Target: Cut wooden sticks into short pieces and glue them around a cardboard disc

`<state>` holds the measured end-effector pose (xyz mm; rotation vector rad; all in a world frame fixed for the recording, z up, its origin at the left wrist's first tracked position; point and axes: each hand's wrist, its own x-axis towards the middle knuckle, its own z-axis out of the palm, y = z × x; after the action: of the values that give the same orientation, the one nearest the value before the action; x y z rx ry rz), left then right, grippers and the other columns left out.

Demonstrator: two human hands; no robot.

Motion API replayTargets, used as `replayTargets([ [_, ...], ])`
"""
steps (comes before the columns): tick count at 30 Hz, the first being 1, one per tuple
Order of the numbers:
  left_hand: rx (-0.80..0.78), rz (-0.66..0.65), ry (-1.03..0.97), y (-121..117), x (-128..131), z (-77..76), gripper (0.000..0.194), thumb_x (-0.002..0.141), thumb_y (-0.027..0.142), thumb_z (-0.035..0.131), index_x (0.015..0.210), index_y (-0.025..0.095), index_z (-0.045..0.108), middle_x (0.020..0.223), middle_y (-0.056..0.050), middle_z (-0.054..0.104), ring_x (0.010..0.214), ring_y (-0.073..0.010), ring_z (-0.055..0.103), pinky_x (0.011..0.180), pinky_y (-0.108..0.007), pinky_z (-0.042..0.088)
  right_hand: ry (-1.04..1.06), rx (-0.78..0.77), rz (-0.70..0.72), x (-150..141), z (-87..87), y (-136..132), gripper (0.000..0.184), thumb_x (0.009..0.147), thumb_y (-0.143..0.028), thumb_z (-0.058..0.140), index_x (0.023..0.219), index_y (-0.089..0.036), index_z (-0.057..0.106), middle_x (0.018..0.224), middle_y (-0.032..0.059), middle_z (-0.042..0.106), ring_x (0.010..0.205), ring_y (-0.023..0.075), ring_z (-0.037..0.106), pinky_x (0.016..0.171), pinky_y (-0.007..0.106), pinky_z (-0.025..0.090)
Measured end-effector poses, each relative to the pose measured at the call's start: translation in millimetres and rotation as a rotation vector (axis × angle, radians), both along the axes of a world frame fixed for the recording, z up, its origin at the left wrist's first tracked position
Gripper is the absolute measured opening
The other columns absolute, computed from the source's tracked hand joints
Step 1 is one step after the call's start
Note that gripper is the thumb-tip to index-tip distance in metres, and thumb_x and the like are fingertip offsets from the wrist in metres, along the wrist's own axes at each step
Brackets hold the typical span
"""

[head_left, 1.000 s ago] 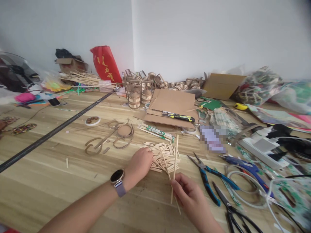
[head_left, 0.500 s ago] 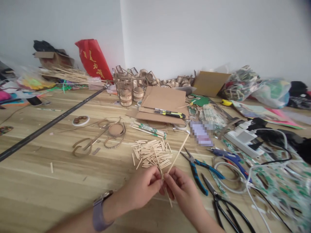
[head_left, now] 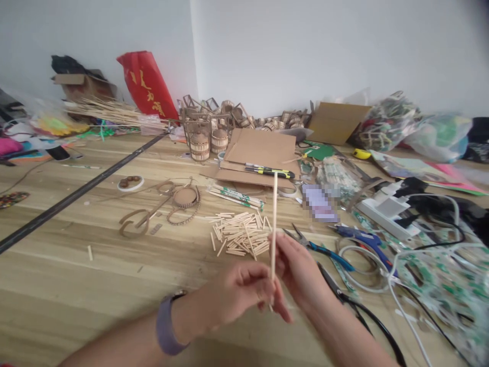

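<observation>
Both my hands meet low in the middle of the view, above the wooden table (head_left: 76,285). My left hand (head_left: 235,294) is closed and pinches the lower part of a long thin wooden stick (head_left: 274,214). My right hand (head_left: 298,267) is closed on the same stick just above it. The stick stands almost upright, with its top end reaching up in front of the cardboard sheets (head_left: 254,153). A heap of short cut stick pieces (head_left: 239,238) lies on the table just beyond my hands.
Blue-handled pliers (head_left: 324,251), black scissors (head_left: 367,321) and a blue glue gun (head_left: 364,242) lie to the right among white cables (head_left: 412,326). A yellow-black utility knife (head_left: 271,172) rests on the cardboard. Woven stick baskets (head_left: 208,141) stand behind. A black rod (head_left: 76,193) crosses the table on the left.
My left hand left the heap of short pieces and came back to the long stick. Both hands now hold it, and it has swung from slanted to nearly upright.
</observation>
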<state>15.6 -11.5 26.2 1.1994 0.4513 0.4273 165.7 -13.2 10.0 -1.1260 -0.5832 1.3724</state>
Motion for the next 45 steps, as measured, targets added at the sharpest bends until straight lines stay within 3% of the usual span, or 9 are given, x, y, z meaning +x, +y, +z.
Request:
replayTargets([
  [4, -0.249, -0.335, -0.237, -30.7, 32.6, 3.8, 0.049, 0.069, 0.065, 0.067, 0.074, 0.017, 0.061, 0.1, -0.011, 0.071, 0.097, -0.0258, 0.066, 0.088, -0.036, 0.048, 0.326, 0.004, -0.046, -13.8, 27.9, 28.6, 0.024, 0.063, -0.029, 0.077, 0.07, -0.017, 0.057, 0.051, -0.0106, 0.04, 0.041, 0.003, 0.028, 0.037, 0.014, 0.022],
  [9, -0.053, -0.075, -0.214, 0.7, 36.9, 1.1, 0.039, 0.081, 0.056, 0.062, 0.075, 0.017, 0.061, 0.092, -0.011, 0.073, 0.093, -0.0266, 0.068, 0.09, -0.042, 0.048, 0.332, 0.055, -0.139, -5.4, 47.4, 31.8, 0.023, 0.064, -0.026, 0.074, 0.068, -0.019, 0.053, 0.05, -0.0114, 0.036, 0.042, 0.0042, 0.029, 0.039, 0.015, 0.027],
  [12, 0.144, 0.309, -0.08, 35.5, 10.0, -1.1, 0.025, 0.086, 0.044, 0.061, 0.091, 0.02, 0.067, 0.118, -0.006, 0.067, 0.116, -0.0224, 0.057, 0.102, -0.036, 0.038, -0.044, 0.11, -0.164, 33.3, 50.6, 9.9, 0.026, 0.065, -0.038, 0.074, 0.074, -0.02, 0.058, 0.057, -0.008, 0.045, 0.048, 0.0068, 0.037, 0.045, 0.018, 0.034],
  [17, 0.191, 0.369, 0.064, 45.1, -20.7, -12.1, 0.03, 0.091, 0.045, 0.053, 0.086, 0.018, 0.066, 0.092, -0.005, 0.073, 0.095, -0.0201, 0.063, 0.091, -0.034, 0.042, -1.326, 0.023, -0.087, 110.0, 40.4, -39.9, 0.027, 0.073, -0.052, 0.062, 0.068, -0.025, 0.064, 0.051, -0.0014, 0.054, 0.046, 0.0149, 0.046, 0.047, 0.028, 0.035],
  [22, 0.157, 0.409, 0.146, 35.0, -20.2, -18.4, 0.03, 0.089, 0.046, 0.053, 0.08, 0.018, 0.061, 0.085, -0.004, 0.072, 0.089, -0.0196, 0.063, 0.084, -0.033, 0.043, -1.734, 0.022, 0.028, 134.4, -0.5, -57.1, 0.04, 0.083, -0.056, 0.047, 0.091, -0.022, 0.065, 0.084, 0.0098, 0.07, 0.072, 0.0264, 0.065, 0.065, 0.038, 0.05],
  [25, 0.109, 0.41, 0.113, 34.5, -17.1, -17.7, 0.03, 0.089, 0.046, 0.054, 0.081, 0.018, 0.059, 0.084, -0.004, 0.072, 0.089, -0.0199, 0.065, 0.085, -0.033, 0.044, -1.949, -0.023, 0.114, 126.4, -22.3, -51.1, 0.062, 0.081, -0.061, 0.049, 0.118, -0.012, 0.058, 0.115, 0.0203, 0.064, 0.106, 0.0359, 0.059, 0.085, 0.047, 0.048],
  [28, 0.072, 0.408, 0.11, 34.2, -14.8, -17.2, 0.031, 0.088, 0.047, 0.055, 0.082, 0.017, 0.058, 0.084, -0.005, 0.072, 0.089, -0.0197, 0.066, 0.084, -0.033, 0.045, -2.098, -0.145, 0.184, 115.4, -29.7, -42.9, 0.076, 0.074, -0.065, 0.057, 0.129, -0.013, 0.051, 0.123, 0.021, 0.06, 0.11, 0.0409, 0.055, 0.085, 0.052, 0.047],
  [39, 0.054, 0.397, 0.125, 29.2, -11.1, -20.3, 0.032, 0.088, 0.048, 0.055, 0.081, 0.017, 0.057, 0.082, -0.005, 0.073, 0.085, -0.0193, 0.067, 0.082, -0.032, 0.045, -2.158, -0.137, 0.265, 103.5, -15.7, -24.2, 0.035, 0.076, -0.033, 0.056, 0.104, -0.014, 0.063, 0.094, 0.0161, 0.064, 0.089, 0.033, 0.062, 0.077, 0.042, 0.046],
  [45, -0.106, 0.431, 0.081, 30.5, -8.8, -20.8, 0.036, 0.081, 0.053, 0.063, 0.08, 0.017, 0.056, 0.082, -0.005, 0.072, 0.083, -0.0197, 0.067, 0.077, -0.031, 0.045, -1.839, 0.148, -0.058, 104.1, 2.2, -29.2, 0.042, 0.084, -0.036, 0.043, 0.119, -0.015, 0.053, 0.102, 0.0154, 0.064, 0.09, 0.0303, 0.062, 0.079, 0.041, 0.047],
])
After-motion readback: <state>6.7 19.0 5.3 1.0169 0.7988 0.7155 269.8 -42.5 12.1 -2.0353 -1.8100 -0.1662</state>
